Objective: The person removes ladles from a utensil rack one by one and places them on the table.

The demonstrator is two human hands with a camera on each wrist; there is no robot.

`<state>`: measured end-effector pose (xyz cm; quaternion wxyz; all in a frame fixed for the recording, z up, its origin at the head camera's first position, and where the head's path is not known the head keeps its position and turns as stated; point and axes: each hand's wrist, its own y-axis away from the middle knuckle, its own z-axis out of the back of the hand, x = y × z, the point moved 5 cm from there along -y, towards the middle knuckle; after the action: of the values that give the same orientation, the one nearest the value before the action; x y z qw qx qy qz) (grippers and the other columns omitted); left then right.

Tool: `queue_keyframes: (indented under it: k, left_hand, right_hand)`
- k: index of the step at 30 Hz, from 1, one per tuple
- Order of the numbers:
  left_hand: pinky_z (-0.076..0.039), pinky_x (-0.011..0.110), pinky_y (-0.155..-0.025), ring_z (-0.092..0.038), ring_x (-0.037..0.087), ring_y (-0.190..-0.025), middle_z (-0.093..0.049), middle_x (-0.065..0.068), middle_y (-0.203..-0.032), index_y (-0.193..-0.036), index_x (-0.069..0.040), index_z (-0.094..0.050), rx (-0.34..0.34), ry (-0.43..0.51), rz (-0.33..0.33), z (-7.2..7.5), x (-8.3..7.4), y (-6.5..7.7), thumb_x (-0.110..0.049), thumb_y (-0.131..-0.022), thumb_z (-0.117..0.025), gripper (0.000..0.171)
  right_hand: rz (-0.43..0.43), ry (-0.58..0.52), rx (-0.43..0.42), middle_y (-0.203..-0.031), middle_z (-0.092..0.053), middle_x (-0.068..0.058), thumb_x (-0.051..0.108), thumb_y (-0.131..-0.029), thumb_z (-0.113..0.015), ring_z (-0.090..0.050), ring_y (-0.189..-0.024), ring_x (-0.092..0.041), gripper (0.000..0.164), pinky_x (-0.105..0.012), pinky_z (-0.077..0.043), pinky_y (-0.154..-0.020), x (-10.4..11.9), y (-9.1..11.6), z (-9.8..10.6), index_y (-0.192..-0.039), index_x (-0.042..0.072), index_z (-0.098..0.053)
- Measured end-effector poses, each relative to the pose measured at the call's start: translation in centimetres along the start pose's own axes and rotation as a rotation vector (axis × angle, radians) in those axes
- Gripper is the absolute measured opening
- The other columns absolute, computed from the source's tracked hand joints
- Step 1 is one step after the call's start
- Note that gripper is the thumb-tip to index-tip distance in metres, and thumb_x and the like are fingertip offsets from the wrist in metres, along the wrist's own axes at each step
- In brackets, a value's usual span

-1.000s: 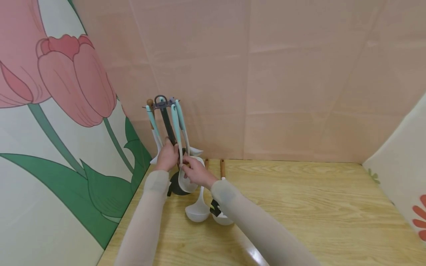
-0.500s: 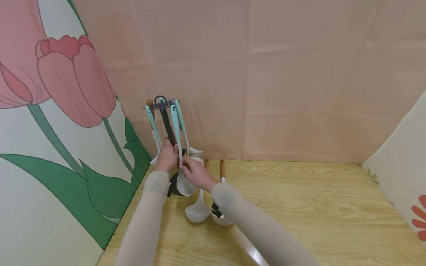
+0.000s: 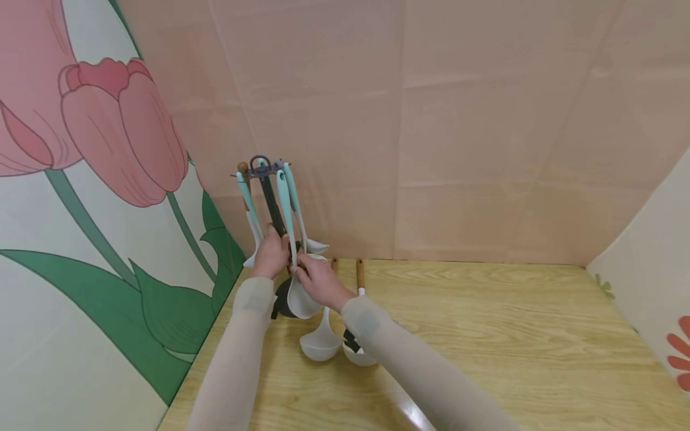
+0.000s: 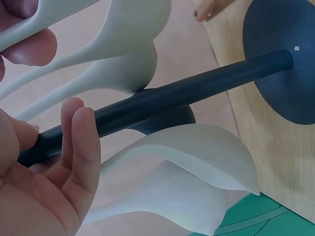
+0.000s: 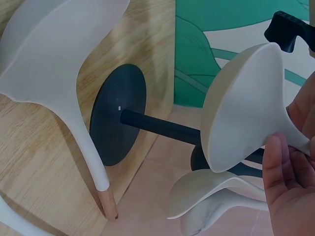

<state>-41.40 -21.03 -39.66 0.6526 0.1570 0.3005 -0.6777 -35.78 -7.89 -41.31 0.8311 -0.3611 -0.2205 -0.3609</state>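
Observation:
A black utensil rack stands at the table's back left, its round base (image 5: 118, 118) on the wood and several ladles hanging from its top ring (image 3: 263, 169). My left hand (image 3: 271, 254) has its fingers curled round the rack's black pole (image 4: 147, 108). With thumb and fingers, my right hand (image 3: 320, 281) pinches a white ladle (image 5: 246, 108) low on its stem, just above the bowl. That ladle's mint handle (image 3: 284, 191) reaches up to the ring. Other pale ladle bowls (image 4: 197, 152) hang around the pole near my left hand.
Two white ladles with wooden handles lie on the table: one ladle (image 3: 320, 344) in front of the rack, the other ladle (image 3: 360, 357) partly under my right forearm. A tulip-printed panel (image 3: 124, 137) borders the left side, and a pinkish wall covering (image 3: 485, 149) rises behind.
The bowl of the ladle in my right hand has turned and dropped slightly to the left. My left hand stays in place on the pole.

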Motion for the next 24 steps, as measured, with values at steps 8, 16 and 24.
queue_keyframes:
  k: [8,16,24]
  left_hand:
    - [-0.046,0.036,-0.063,-0.059,0.027,-0.070,-0.059,0.016,-0.087,-0.132,0.004,-0.027,-0.002,0.002,0.013,-0.01,-0.09,0.11,-0.026,-0.101,-0.035,0.043]
    - [-0.046,0.034,-0.059,-0.059,0.025,-0.067,-0.058,0.015,-0.086,-0.128,0.002,-0.029,-0.005,0.010,0.025,0.05,-0.28,0.23,-0.026,-0.101,-0.036,0.040]
    - [-0.048,0.035,-0.058,-0.060,0.024,-0.062,-0.059,0.017,-0.087,-0.130,0.002,-0.028,-0.003,0.012,0.030,0.03,0.02,-0.02,-0.026,-0.101,-0.037,0.041]
  right_hand:
    - [0.026,0.008,-0.018,-0.083,-0.064,0.002,0.014,-0.096,-0.053,-0.054,-0.070,-0.009,0.008,-0.022,-0.045,-0.064,0.09,0.06,0.16,-0.098,0.009,-0.060]
    - [0.013,0.038,-0.022,-0.077,-0.058,0.005,0.019,-0.097,-0.051,-0.051,-0.065,-0.009,0.010,-0.022,-0.042,-0.060,-0.24,0.02,0.14,-0.095,0.013,-0.058]
    - [0.014,0.056,-0.031,-0.083,-0.061,0.003,0.018,-0.097,-0.051,-0.052,-0.069,-0.010,0.010,-0.023,-0.043,-0.063,-0.07,-0.05,0.45,-0.097,0.011,-0.058]
